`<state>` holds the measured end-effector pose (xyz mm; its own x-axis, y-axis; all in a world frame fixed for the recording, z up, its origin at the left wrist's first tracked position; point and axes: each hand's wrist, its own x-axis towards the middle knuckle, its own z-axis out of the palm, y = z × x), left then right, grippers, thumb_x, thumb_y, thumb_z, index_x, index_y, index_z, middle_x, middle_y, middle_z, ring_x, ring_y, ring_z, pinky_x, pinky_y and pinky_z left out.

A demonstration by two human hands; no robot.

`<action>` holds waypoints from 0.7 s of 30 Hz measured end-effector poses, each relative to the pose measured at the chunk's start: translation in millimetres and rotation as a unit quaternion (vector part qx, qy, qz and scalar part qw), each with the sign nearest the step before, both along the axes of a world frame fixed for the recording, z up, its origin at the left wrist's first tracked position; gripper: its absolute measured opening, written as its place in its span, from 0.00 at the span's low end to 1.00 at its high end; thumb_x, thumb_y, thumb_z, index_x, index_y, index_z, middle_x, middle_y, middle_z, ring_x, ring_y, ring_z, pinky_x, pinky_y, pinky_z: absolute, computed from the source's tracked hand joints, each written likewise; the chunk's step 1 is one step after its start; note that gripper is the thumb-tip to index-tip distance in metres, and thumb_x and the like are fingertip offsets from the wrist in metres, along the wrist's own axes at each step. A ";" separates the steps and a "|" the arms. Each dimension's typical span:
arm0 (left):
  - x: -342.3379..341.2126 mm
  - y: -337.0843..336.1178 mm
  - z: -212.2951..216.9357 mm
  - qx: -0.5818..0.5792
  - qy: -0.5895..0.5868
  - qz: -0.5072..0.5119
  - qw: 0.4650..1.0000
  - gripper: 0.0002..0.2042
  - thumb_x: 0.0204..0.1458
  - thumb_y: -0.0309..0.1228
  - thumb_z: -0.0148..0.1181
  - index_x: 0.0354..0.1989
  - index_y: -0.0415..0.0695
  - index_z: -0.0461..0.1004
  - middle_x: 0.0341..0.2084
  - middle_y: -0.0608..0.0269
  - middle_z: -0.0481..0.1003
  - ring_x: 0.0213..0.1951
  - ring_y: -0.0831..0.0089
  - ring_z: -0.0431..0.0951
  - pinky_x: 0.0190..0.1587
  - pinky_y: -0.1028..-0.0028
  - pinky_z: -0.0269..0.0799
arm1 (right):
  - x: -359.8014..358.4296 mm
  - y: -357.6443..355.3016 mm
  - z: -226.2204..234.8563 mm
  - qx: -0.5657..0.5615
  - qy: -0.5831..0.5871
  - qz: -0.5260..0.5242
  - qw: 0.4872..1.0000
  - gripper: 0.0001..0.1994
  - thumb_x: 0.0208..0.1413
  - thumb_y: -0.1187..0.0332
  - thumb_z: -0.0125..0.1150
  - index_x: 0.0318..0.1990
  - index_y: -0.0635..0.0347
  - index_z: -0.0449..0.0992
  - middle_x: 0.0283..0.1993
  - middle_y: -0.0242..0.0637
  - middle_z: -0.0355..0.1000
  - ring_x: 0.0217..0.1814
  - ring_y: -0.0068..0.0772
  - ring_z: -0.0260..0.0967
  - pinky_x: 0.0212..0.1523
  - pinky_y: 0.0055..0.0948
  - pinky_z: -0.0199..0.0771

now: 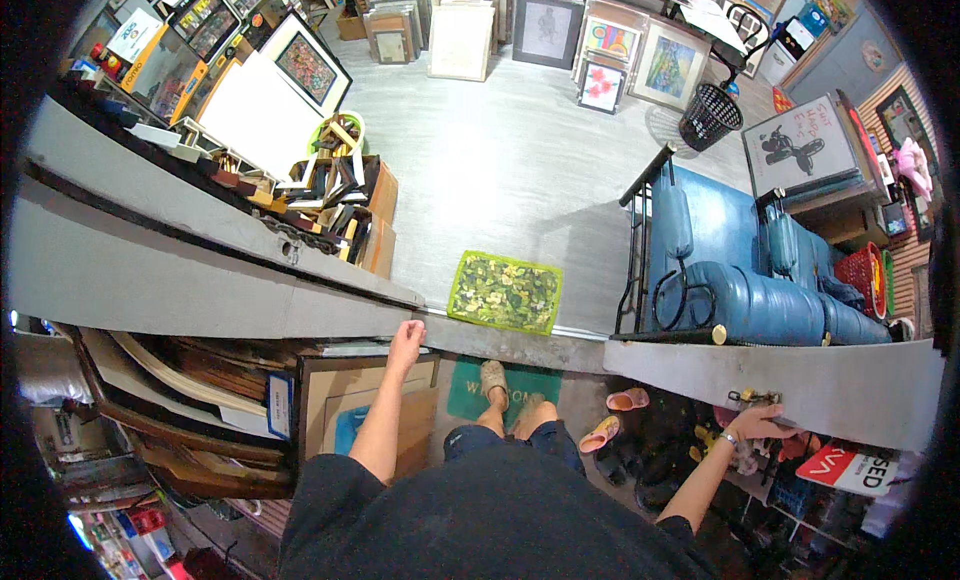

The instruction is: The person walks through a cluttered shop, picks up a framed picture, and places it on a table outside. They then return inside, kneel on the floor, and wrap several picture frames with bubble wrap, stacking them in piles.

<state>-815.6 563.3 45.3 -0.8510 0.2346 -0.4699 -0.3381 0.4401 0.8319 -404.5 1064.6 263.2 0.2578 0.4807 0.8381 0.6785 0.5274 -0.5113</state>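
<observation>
My left hand is raised with its fingers curled together, beside the end of the long grey door panel on the left. Nothing shows between its fingers, and I cannot tell whether it touches the panel. My right hand reaches out to the right with its fingers stretched along the lower edge of the right grey door panel. Just above those fingers is a metal latch on the panel. My feet stand on a green doormat just before the threshold, one foot in a beige clog.
Past the threshold lies a green patterned mat. A blue cushioned bench stands to the right, a black wire basket behind it. Framed pictures lean at the back; a box of frame pieces is left. Pink clogs lie beside me.
</observation>
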 end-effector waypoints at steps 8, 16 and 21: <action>88.7 -69.1 -84.5 -0.206 -0.126 -0.185 0.953 0.28 0.53 0.53 0.52 0.45 0.34 0.72 0.41 0.44 0.75 0.46 0.54 0.75 0.49 0.61 0.68 | 3.9 13.4 -15.2 -0.021 -0.030 -0.076 0.996 0.40 0.61 0.49 0.46 0.63 0.77 0.40 0.62 0.69 0.48 0.61 0.59 0.56 0.59 0.49 0.59; 155.1 -97.9 -93.3 -0.228 -0.281 -0.171 0.916 0.25 0.53 0.50 0.52 0.41 0.35 0.74 0.40 0.48 0.76 0.44 0.58 0.76 0.46 0.63 0.69 | 30.1 23.8 -40.6 -0.081 0.024 -0.068 0.994 0.38 0.61 0.53 0.49 0.63 0.75 0.40 0.60 0.68 0.52 0.59 0.59 0.58 0.58 0.47 0.60; 138.9 -44.0 -57.1 -0.204 -0.200 -0.164 0.944 0.23 0.54 0.48 0.53 0.43 0.36 0.73 0.38 0.51 0.76 0.43 0.63 0.75 0.46 0.67 0.69 | 27.5 19.0 -42.4 -0.069 0.021 -0.065 0.995 0.39 0.61 0.53 0.49 0.64 0.76 0.38 0.60 0.68 0.51 0.59 0.57 0.58 0.57 0.47 0.60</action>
